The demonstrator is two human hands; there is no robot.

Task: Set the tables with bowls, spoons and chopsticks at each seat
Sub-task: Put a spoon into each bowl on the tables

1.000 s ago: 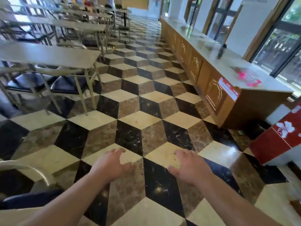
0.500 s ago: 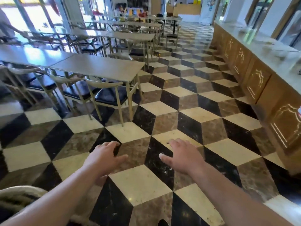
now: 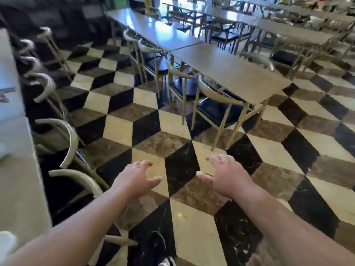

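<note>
My left hand (image 3: 134, 179) and my right hand (image 3: 226, 177) are stretched out in front of me above the tiled floor, both empty with fingers spread. A bare beige table (image 3: 226, 72) stands ahead at the upper middle, with a longer table (image 3: 149, 27) joined behind it. Another table (image 3: 13, 169) runs along the left edge; something white and blurred (image 3: 5, 244) sits at its near corner, and I cannot tell what it is. No spoons or chopsticks show.
Beige chairs with dark seats (image 3: 217, 110) are tucked under the middle table. More curved chair backs (image 3: 69, 139) line the left table. Further tables and chairs (image 3: 295, 33) fill the upper right. A checkered marble aisle (image 3: 172, 143) runs between the rows.
The view has swung left: the wooden counter on the right is gone and the table rows now lie ahead, with a left table edge appearing. Both hands stay empty and outstretched.
</note>
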